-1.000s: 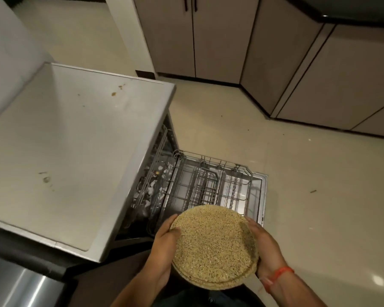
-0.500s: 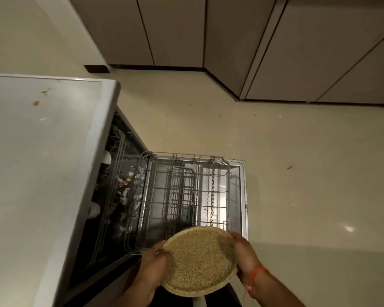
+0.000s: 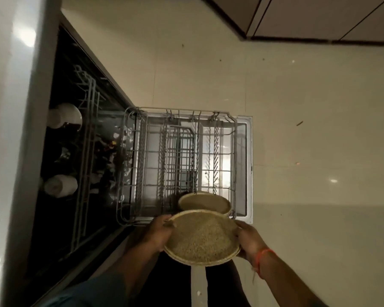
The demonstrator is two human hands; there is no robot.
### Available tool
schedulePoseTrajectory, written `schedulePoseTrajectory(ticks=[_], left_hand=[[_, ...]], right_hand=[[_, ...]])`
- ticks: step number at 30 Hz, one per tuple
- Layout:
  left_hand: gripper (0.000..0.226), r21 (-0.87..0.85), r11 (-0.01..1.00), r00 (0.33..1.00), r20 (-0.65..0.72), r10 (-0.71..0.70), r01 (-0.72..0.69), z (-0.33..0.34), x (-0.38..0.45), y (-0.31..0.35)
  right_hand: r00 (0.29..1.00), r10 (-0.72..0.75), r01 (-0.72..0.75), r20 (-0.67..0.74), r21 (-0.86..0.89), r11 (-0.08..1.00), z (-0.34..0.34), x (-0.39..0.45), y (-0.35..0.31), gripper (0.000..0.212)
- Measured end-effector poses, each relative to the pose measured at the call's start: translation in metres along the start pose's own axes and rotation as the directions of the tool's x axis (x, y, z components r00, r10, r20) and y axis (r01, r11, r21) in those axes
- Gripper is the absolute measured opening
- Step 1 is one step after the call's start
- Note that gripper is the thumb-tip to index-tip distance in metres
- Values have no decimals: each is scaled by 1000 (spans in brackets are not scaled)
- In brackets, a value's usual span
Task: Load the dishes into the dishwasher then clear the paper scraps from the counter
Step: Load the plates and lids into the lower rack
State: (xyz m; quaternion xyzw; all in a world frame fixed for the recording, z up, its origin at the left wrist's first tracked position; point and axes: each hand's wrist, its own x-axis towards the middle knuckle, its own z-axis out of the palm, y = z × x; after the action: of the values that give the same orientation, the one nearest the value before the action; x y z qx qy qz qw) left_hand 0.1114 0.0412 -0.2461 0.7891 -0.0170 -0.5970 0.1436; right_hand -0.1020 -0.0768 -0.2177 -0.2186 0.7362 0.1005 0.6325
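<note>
both hands grip a speckled plate (image 3: pixel 201 237) by its rim, left hand (image 3: pixel 157 233) and right hand (image 3: pixel 249 241) on opposite edges, above the pulled-out lower rack (image 3: pixel 142 165), where a second plate (image 3: pixel 203 203) sits near its front edge.

Both hands, left hand (image 3: pixel 157 234) and right hand (image 3: pixel 249 241), hold a speckled plate (image 3: pixel 202 237) above the rack (image 3: pixel 177 160).

speckled tan plate (image 3: pixel 202 237) held level above a second plate (image 3: pixel 203 202) in the pulled-out lower rack (image 3: pixel 142 160).
</note>
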Motion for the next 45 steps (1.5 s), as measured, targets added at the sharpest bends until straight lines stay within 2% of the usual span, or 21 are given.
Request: schedulePoseTrajectory(ticks=[1,3,8,12,16,23,26,35,40,45], left_hand=[[21,51,998,1000,9,21,-22,-2,13,1],[32,96,995,999,13,37,-38,-4,38,3],[39,105,994,999,10,36,-37,1,73,17],[34,71,997,999,46,9,-13,14,90,29],[19,23,999,999,42,-24,23,26,103,38],[23,81,996,994,101,-45,37,39,130,50],[25,90,995,993,100,-61,52,40,138,56],[30,23,993,989,90,-120,118,45,153,70],[28,41,991,986,101,-131,128,49,163,72],[29,19,991,987,95,-131,130,55,170,73]], right_hand=[[1000,-8,8,-12,0,1000,2,7,-4,39],[999,-30,30,-26,-1,1000,7,22,-13,39],[998,-56,55,-42,-22,998,11,54,-31,37],[997,-32,33,-76,4,999,7,82,-33,39],[996,-18,20,-91,19,1000,4,98,-38,37],[995,-19,20,-97,7,1000,0,128,-49,32],[997,-24,25,-77,3,1000,2,140,-57,40],[998,-38,33,-58,-96,995,6,157,-83,44],[998,-31,24,-46,-145,989,3,161,-93,41],[999,19,-24,-38,-135,991,0,166,-93,40]])
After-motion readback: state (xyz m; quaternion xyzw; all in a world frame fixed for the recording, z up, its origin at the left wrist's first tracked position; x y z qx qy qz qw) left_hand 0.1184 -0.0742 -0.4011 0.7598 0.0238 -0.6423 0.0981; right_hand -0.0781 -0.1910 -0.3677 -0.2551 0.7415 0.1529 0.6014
